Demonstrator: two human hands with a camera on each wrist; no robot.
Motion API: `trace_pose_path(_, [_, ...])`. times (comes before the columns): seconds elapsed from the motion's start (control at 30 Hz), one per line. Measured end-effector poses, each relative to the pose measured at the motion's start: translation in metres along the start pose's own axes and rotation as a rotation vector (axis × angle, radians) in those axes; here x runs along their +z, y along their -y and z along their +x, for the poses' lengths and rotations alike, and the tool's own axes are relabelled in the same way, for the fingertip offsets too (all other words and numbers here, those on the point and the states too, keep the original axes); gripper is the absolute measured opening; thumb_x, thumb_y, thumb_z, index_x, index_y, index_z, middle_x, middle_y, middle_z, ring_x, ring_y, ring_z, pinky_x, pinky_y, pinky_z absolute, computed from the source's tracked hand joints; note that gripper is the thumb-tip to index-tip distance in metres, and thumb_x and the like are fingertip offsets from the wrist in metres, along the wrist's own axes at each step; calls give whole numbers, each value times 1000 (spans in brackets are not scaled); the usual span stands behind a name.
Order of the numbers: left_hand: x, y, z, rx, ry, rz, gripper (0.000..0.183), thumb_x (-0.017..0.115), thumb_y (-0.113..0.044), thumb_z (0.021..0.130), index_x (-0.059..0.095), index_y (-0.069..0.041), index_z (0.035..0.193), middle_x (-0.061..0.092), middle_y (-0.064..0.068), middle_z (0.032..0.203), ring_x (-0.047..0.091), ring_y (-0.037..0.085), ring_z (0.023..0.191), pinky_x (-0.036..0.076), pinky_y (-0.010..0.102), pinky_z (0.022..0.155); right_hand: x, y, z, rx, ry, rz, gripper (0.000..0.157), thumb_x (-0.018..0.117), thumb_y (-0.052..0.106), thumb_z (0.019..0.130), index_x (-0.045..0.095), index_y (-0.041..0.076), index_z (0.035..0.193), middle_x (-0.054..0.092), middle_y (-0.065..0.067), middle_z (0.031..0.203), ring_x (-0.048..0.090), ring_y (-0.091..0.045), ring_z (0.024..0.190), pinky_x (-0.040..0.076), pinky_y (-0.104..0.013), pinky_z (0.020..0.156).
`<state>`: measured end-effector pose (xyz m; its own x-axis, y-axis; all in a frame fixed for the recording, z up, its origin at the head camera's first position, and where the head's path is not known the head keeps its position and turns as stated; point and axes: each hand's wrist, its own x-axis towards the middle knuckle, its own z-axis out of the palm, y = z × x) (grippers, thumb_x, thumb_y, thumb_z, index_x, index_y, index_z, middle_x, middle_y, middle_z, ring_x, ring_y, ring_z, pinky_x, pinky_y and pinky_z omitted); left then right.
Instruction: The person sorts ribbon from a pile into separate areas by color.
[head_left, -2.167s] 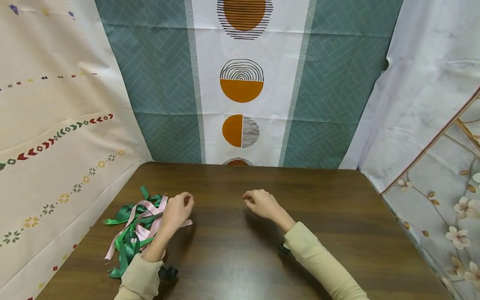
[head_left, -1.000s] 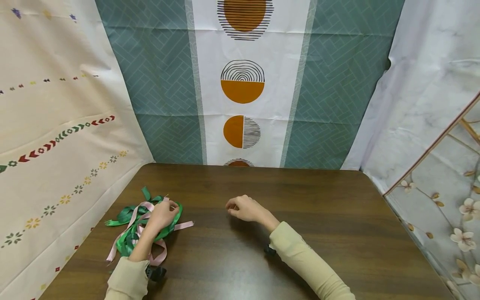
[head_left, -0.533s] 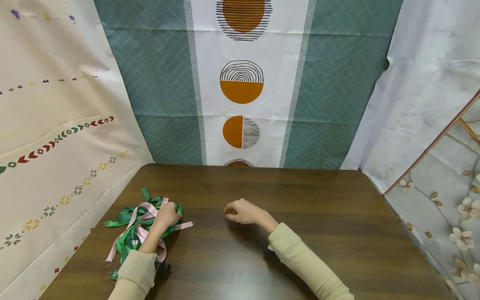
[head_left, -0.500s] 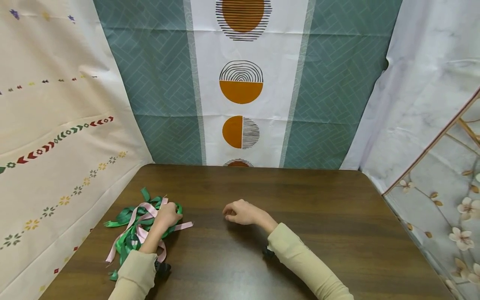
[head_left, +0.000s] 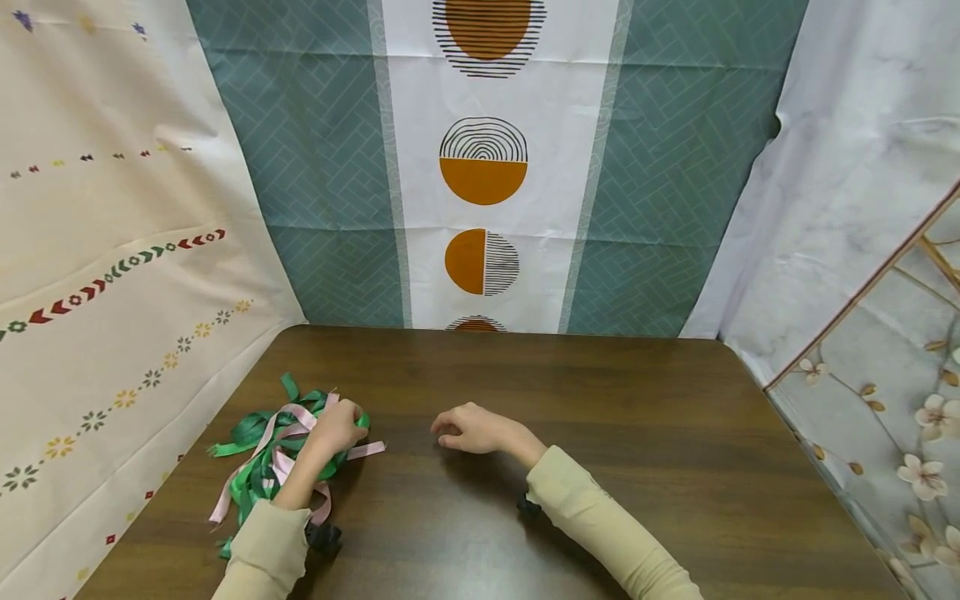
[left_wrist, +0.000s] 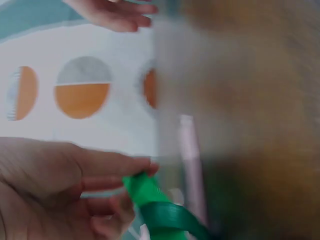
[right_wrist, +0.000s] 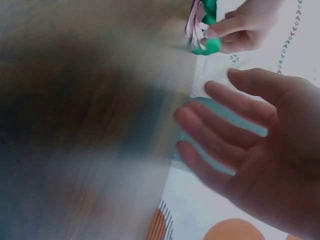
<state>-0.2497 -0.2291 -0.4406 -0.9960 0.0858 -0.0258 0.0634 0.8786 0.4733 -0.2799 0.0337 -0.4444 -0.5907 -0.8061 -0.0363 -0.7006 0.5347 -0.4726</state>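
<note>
A tangle of ribbons [head_left: 273, 446] in dark green, bright green and pink lies on the left side of the table. My left hand [head_left: 335, 429] is over the right part of this pile. In the left wrist view its thumb and fingertips pinch a bright green ribbon [left_wrist: 145, 191], with a darker green loop [left_wrist: 172, 216] just below. A pink ribbon end [head_left: 366, 450] sticks out to the right of the pile. My right hand [head_left: 476, 427] hovers above the middle of the table, fingers relaxed and spread [right_wrist: 215, 130], holding nothing. Part of the pile is hidden under the left hand and forearm.
The brown wooden table [head_left: 600, 433] has a patterned cloth [head_left: 487, 267] hanging behind it. A cream cloth [head_left: 112, 333] borders it on the left, a white flowered cloth [head_left: 862, 375] on the right. A dark wrist camera [head_left: 324, 537] sits under the left sleeve.
My left hand has moved slightly left and down onto the ribbons and now pinches a green one. My right hand has drifted left and nearer over the table.
</note>
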Motion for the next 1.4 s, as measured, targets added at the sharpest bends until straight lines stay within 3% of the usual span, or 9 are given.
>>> trace_pose_path(0.2, [-26, -13, -14, 204, 224, -165, 18, 62, -6, 91, 57, 5, 76, 36, -1, 61, 31, 10, 54, 28, 26, 54, -3, 8, 4, -127, -116, 81, 31, 52, 18, 100, 59, 5, 127, 66, -9, 122, 64, -12, 104, 52, -26, 89])
trace_pose_path(0.3, [-38, -18, -20, 311, 340, -259, 18, 59, -11, 94, 59, -4, 77, 36, -3, 60, 34, 9, 53, 48, 37, 82, -4, 14, 5, -172, -188, 121, 36, 51, 23, 101, 54, 8, 133, 62, -7, 127, 62, -16, 112, 50, -31, 94])
trace_pose_path(0.4, [-46, -22, -25, 424, 434, -297, 15, 57, -18, 97, 67, -10, 89, 48, 1, 63, 43, 9, 55, 16, 62, 114, -5, 22, 4, -202, -218, 138, 42, 50, 31, 101, 49, 13, 139, 55, -1, 136, 53, -16, 124, 44, -33, 103])
trace_pose_path(0.53, [-51, -29, -30, 539, 525, -324, 18, 52, -24, 100, 68, -16, 96, 54, 1, 65, 47, 4, 56, 27, 47, 112, -9, 34, 1, -249, -158, 213, 39, 45, 37, 102, 52, 21, 137, 48, 5, 143, 42, -12, 133, 37, -34, 109])
trace_pose_path(0.6, [-52, -34, -34, 584, 542, -343, 20, 50, -24, 101, 67, -15, 95, 51, -4, 66, 45, 0, 59, 41, 33, 91, -10, 39, 0, -286, -107, 278, 34, 45, 35, 102, 57, 21, 131, 50, 5, 142, 43, -9, 132, 38, -32, 108])
trace_pose_path(0.83, [-58, -48, -44, 671, 455, -390, 19, 51, -19, 100, 67, -14, 91, 45, 3, 64, 40, -1, 60, 27, 55, 110, -13, 51, -1, -338, 16, 536, 19, 51, 20, 101, 65, 8, 106, 67, -9, 103, 57, -4, 94, 49, -29, 90])
trace_pose_path(0.93, [-63, -49, -48, 690, 388, -406, 19, 51, -15, 100, 67, -15, 89, 49, 7, 68, 41, 2, 63, 46, 36, 85, -16, 53, -3, -348, 10, 641, 18, 52, 16, 100, 64, 4, 96, 65, -17, 90, 57, -13, 84, 50, -32, 80])
trace_pose_path(1.13, [-76, -41, -54, 670, 289, -576, 21, 51, -4, 98, 60, -12, 82, 56, 6, 85, 49, 13, 81, 42, 30, 69, -34, 51, -14, -363, -134, 719, 18, 56, 17, 98, 62, 2, 90, 56, -15, 74, 50, -29, 69, 42, -24, 63])
trace_pose_path(1.4, [-92, -26, -59, 727, 177, -747, 22, 40, 5, 99, 50, -4, 82, 40, 10, 68, 28, 19, 51, 23, 28, 39, -63, 35, -37, -297, -299, 715, 24, 58, 22, 97, 62, -1, 91, 49, -2, 70, 44, -19, 61, 37, -26, 56])
